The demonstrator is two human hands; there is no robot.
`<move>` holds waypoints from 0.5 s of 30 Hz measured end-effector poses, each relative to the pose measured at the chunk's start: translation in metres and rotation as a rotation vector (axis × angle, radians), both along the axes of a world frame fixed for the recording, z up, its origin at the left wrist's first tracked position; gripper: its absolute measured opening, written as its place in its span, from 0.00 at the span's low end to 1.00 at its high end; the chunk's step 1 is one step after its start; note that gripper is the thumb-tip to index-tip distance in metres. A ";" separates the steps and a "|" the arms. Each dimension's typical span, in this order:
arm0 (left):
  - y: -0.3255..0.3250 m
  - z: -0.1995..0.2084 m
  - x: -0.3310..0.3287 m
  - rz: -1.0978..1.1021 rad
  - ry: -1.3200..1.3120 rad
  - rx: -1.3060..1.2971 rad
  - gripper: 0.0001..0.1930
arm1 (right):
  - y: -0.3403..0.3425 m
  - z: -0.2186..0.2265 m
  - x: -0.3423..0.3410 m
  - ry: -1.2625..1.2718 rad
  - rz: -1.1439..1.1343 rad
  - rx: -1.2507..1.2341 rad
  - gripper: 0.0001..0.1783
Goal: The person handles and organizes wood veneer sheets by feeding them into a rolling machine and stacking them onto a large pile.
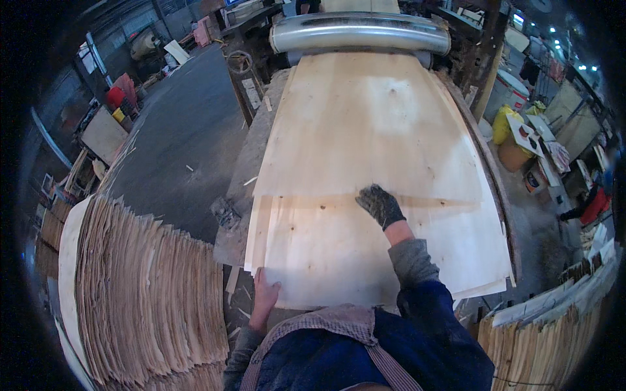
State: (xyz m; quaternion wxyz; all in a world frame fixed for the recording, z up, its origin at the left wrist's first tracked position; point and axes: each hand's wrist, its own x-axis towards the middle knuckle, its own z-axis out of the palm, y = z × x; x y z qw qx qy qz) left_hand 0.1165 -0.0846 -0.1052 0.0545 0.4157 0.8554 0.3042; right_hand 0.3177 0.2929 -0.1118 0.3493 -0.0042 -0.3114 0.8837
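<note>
Several thin, pale wood veneer sheets (365, 143) lie overlapped on a long bed in front of me, their far end running up to a shiny metal roller (358, 34). At their near left corner, my bare left hand (265, 296) is closed on the edge, thumb over the top sheet. My right hand (381, 205), in a dark grey glove, rests on the top sheet right of the middle, fingers stretched forward and holding nothing. Beneath that hand a crosswise edge or fold shows as a darker band with small knots.
A tall stack of veneer (147, 293) stands at my left, and another stack (554, 332) at the lower right. A rough ledge (251, 169) borders the bed's left side. Yellow bags (503, 125) and a white drum (510, 91) stand to the right. Someone in red (595, 205) is at the far right.
</note>
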 end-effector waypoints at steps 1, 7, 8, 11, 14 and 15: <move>0.001 0.011 -0.002 -0.009 -0.085 -0.011 0.28 | -0.005 0.011 -0.005 -0.140 -0.097 0.018 0.18; -0.013 0.028 -0.009 0.059 -0.475 0.115 0.25 | -0.071 0.029 0.000 -0.303 -0.006 -0.437 0.21; -0.007 0.048 -0.008 -0.003 -0.538 0.155 0.25 | -0.080 0.005 0.014 -0.317 0.055 -0.455 0.19; 0.005 0.100 0.002 0.043 -0.837 0.074 0.25 | -0.133 -0.037 0.050 0.033 0.528 -0.735 0.17; -0.005 0.105 0.005 -0.052 -0.899 0.321 0.25 | -0.207 0.008 0.074 -0.432 0.408 -0.360 0.21; 0.000 0.132 0.017 -0.045 -0.855 0.296 0.25 | -0.222 0.022 0.083 -0.548 0.385 -0.446 0.22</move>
